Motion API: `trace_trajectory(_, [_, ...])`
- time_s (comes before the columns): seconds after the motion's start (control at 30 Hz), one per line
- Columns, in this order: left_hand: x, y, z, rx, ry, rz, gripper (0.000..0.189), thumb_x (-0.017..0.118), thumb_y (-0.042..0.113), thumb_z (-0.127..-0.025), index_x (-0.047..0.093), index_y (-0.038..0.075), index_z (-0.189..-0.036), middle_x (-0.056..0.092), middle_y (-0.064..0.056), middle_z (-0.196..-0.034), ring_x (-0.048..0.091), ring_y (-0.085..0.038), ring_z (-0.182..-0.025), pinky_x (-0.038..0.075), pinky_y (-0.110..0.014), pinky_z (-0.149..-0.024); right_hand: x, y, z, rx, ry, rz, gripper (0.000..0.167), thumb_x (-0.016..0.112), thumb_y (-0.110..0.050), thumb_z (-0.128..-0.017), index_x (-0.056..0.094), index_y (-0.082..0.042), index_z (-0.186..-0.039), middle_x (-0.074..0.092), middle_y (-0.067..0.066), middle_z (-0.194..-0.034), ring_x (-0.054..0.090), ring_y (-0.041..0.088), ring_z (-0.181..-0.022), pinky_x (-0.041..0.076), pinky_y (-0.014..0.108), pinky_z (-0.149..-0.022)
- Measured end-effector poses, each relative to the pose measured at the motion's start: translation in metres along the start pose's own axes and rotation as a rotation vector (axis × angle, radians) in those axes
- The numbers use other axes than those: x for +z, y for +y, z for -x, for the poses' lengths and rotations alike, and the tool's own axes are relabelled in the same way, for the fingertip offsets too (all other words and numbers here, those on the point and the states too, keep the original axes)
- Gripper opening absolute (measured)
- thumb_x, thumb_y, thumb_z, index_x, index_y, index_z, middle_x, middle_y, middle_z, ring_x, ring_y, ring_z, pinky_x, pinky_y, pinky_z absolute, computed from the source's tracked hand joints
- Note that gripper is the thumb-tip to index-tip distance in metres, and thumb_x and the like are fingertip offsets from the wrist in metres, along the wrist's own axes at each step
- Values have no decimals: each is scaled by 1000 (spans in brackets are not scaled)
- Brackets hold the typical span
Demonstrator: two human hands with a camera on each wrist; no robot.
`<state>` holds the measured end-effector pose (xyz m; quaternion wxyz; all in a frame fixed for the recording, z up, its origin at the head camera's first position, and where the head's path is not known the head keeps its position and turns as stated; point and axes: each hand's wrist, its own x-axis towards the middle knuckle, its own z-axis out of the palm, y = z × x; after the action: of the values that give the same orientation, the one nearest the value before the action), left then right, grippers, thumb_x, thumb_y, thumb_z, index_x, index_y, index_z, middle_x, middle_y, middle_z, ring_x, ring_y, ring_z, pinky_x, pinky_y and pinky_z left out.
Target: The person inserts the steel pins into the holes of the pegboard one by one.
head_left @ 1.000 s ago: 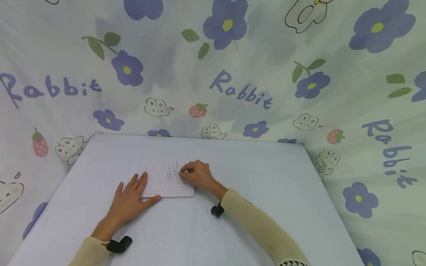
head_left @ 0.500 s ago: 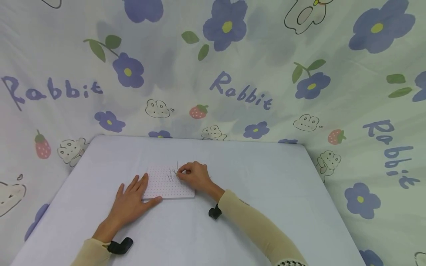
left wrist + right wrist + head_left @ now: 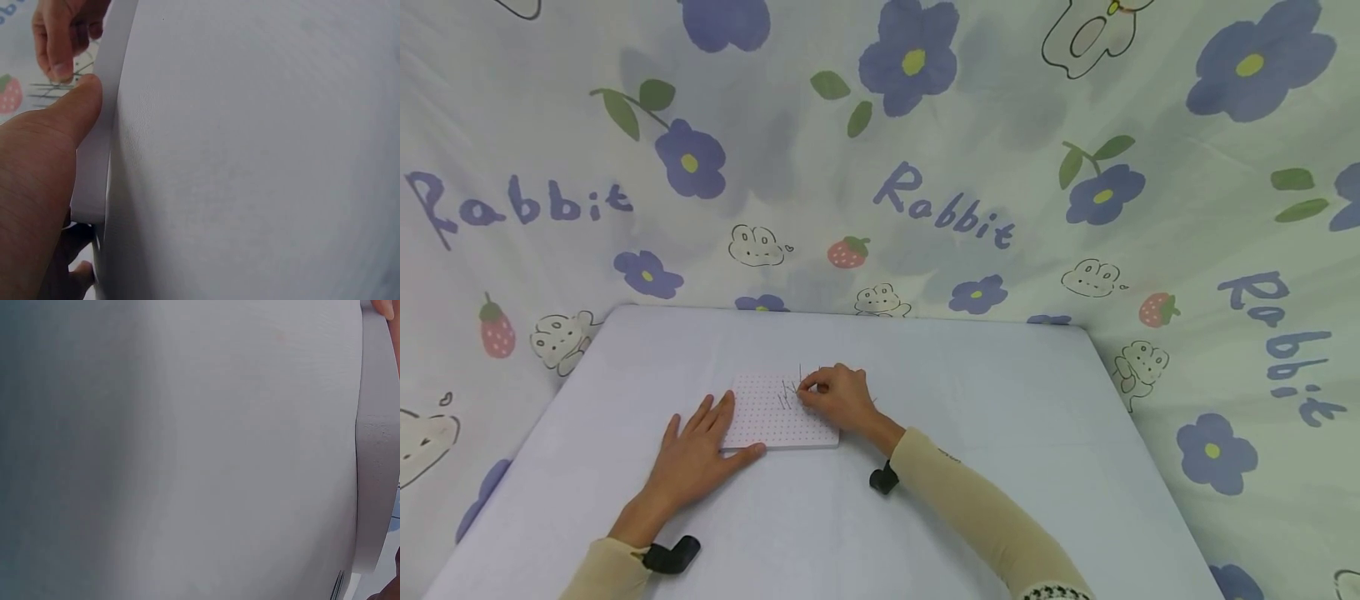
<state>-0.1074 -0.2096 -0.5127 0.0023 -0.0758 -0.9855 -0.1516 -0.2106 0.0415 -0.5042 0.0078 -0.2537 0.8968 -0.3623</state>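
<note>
A white board (image 3: pixel 767 429) with a grid of small dots lies on the table. Several thin dark needles (image 3: pixel 45 85) stand in it, some tilted, in its upper right part. My left hand (image 3: pixel 692 458) rests at the board's left end with fingers straight, its thumb (image 3: pixel 87 103) on the front edge. Over the upper right of the board, my right hand (image 3: pixel 841 398) has thumb and index finger pinched together among the needles. It seems to hold one needle, mostly hidden by the fingertips.
A few more thin dark needles (image 3: pixel 337 586) lie on the table beside the board's right end. The white-covered table (image 3: pixel 1000 400) reaches back to a hanging patterned cloth (image 3: pixel 805 183). Each wrist wears a small black camera (image 3: pixel 672 555).
My right hand has shifted slightly left over the board, then stays nearly still, fingertips pinched. The left hand keeps its place on the board.
</note>
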Motion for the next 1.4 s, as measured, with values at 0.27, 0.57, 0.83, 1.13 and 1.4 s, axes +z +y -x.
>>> trace_trajectory(0.27, [-1,-1,-1,15,17,1,111,53,76,-88,20,-2,-158,32,-24,-160,22,-47,-149,7,-74,-113,3,0,-2,-17,13,13,13,69,-37,-93,79,-29,-95,51,-14,-61,47,4,-73,31,38,-81])
trace_trajectory(0.57, [0,-2,-1,20,26,-3,110,53,76,-88,20,-2,-159,32,-24,-160,23,-47,-149,7,-74,-113,0,0,-2,-1,-2,19,13,69,-37,-94,79,-30,-95,52,-14,-62,48,4,-73,31,38,-81])
trace_trajectory(0.83, [-2,-2,-2,23,24,5,111,54,76,-87,21,-3,-158,32,-25,-159,23,-47,-149,7,-75,-112,-8,3,0,58,-22,-35,10,70,-34,-93,78,-28,-94,57,-14,-65,50,6,-76,34,39,-88])
trace_trajectory(1.13, [0,-3,-1,19,20,7,112,54,77,-87,22,-4,-158,33,-25,-159,23,-47,-148,7,-75,-112,-10,4,-1,78,-63,-97,9,68,-32,-95,76,-28,-94,66,-22,-80,57,2,-88,32,53,-109])
trace_trajectory(1.4, [0,-2,0,17,16,9,112,54,76,-87,20,-3,-158,32,-26,-159,22,-48,-149,7,-75,-112,-11,6,-1,67,-48,-89,7,69,-30,-94,75,-28,-92,65,-22,-77,54,5,-87,28,58,-114])
